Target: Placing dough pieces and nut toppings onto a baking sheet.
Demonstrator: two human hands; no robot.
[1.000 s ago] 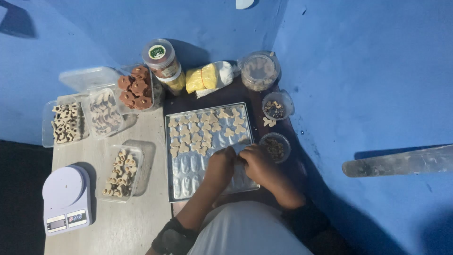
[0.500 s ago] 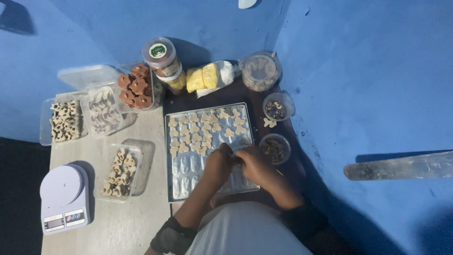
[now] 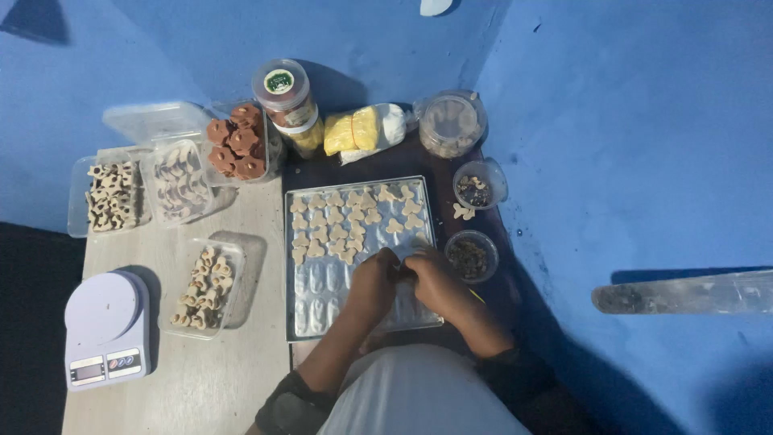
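Baking tray (image 3: pixel 419 187) (silver), yellow packet (image 3: pixel 354 130) behind

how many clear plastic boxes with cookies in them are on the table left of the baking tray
4: one with pale cookies at far left, one beside it, one with brown cookies behind, one nearer the white scale.

Both hands, left hand (image 3: pixel 372 283) and right hand (image 3: pixel 429 280), meet over the baking tray (image 3: pixel 299 322). Bare tray surface lies open toward 8 o'clock of the hands. Toward 11 to 1 o'clock, rows of pale cookies (image 3: pixel 348 217) fill the tray. At 3 o'clock, a small bowl of dark bits (image 3: pixel 470 256) stands just beside the tray edge; a second small bowl (image 3: pixel 477 187) sits at 2 o'clock. Beyond the tray at 12 o'clock stand jars (image 3: pixel 283 95) and a yellow bag (image 3: pixel 358 130). The table (image 3: pixel 185 379) at 8 o'clock is bare between a plastic cookie box (image 3: pixel 203 288) and the digital scale (image 3: pixel 105 329).
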